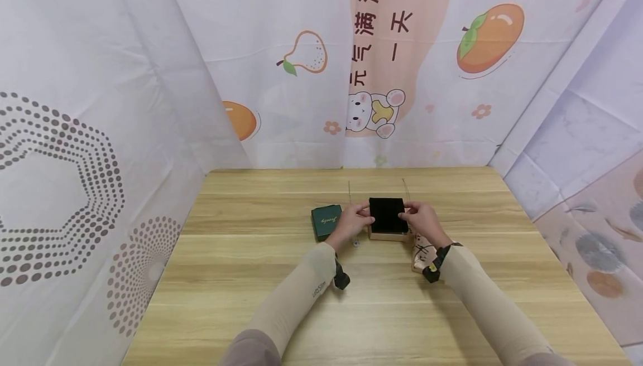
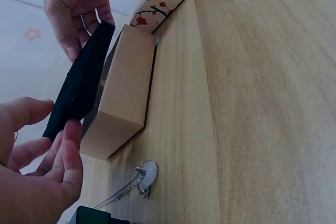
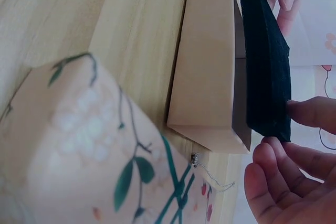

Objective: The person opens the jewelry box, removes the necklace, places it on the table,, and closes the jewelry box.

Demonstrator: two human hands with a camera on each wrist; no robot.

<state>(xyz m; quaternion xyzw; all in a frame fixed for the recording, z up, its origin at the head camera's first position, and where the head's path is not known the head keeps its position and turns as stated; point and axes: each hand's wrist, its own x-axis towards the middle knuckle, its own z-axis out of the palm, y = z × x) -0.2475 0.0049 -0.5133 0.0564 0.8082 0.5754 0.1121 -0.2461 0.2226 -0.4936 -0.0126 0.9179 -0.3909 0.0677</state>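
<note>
A black velvet box insert (image 1: pixel 387 215) is pinched at its two opposite ends by both hands. My left hand (image 1: pixel 353 221) holds the left end, thumb on one face and fingertips beneath. On the other end, my right hand (image 1: pixel 423 222) grips with thumb and fingers. The insert sits tilted over the mouth of a peach-coloured box (image 2: pixel 126 77), whose open interior shows as a gap in the right wrist view. Beside the left hand lies a silver necklace with a pale pendant (image 2: pixel 149 171). A flower-printed box lid (image 3: pixel 131 156) rests under the right wrist.
A small dark green jewelry box (image 1: pixel 325 221) with gold lettering stands left of the left hand. Another thin chain (image 3: pixel 215 177) lies on the wooden table (image 1: pixel 251 277) by the peach box. Printed curtains (image 1: pixel 281 115) hang behind the table and at both sides.
</note>
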